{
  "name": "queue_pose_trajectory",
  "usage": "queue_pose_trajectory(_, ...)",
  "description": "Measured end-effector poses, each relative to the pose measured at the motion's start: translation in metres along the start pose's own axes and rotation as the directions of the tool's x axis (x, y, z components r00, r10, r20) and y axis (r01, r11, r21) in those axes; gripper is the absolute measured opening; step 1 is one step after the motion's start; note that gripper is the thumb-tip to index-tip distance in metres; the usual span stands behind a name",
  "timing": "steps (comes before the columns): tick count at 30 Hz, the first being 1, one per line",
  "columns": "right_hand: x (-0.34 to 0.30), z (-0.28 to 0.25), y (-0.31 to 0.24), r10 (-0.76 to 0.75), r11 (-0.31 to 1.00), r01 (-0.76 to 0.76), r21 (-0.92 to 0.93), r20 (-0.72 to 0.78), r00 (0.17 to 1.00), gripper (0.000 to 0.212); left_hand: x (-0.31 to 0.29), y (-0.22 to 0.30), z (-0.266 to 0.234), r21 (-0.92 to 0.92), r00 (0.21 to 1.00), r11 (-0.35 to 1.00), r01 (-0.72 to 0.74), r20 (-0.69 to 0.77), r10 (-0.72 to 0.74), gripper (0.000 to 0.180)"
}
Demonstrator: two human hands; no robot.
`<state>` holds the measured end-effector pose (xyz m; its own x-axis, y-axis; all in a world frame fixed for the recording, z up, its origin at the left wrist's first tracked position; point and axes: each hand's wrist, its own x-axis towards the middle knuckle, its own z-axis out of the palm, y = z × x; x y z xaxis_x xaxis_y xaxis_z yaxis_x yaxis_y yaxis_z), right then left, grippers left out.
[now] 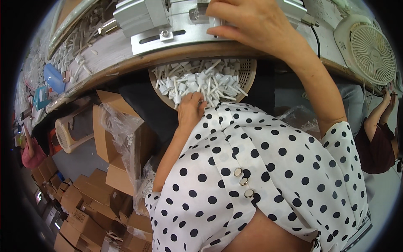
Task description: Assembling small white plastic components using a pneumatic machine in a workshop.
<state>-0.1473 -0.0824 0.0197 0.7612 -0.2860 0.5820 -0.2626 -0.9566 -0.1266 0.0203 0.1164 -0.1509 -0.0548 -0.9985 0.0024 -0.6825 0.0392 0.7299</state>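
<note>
A round beige basket (250,80) full of white plastic caps with thin stems (197,82) sits at my lap, beneath the bench edge. My left hand (191,108) is at the basket's near rim, against the pile, its fingers curled; what they hold, if anything, is hidden. Up on the bench, my right hand (256,21) reaches to a silver metal fixture (142,21) with a slotted base plate. Its thumb and fingers are closed around a small translucent whitish piece (214,22). Beside that piece sits a clear block-like part (194,14) on the fixture.
Loose white parts (79,63) and a blue plastic container (54,78) lie on the bench at left. A white fan (365,49) stands at right. Open cardboard boxes (98,193) and a beige stool (69,132) are at lower left. Other people (375,143) sit at both sides.
</note>
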Motion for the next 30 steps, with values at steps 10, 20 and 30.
queue_pose_trajectory(10,-0.01,-0.003,-0.016,0.02,0.998,-0.015,0.06,-0.074,0.997,0.02,-0.01,0.005,0.002,0.046,0.99,0.99,0.137,-0.041,-0.135,0.021)
queue_pose_trajectory(20,-0.061,-0.002,-0.068,0.185,0.943,-0.177,0.282,-0.004,0.983,0.029,0.005,0.022,-0.005,0.329,0.969,0.926,0.184,0.098,-0.227,0.016)
queue_pose_trajectory(30,-0.095,0.013,-0.089,0.447,0.566,-0.43,0.703,0.176,0.877,0.021,0.019,0.087,-0.074,-0.726,0.966,0.65,0.225,0.08,-0.246,0.017)
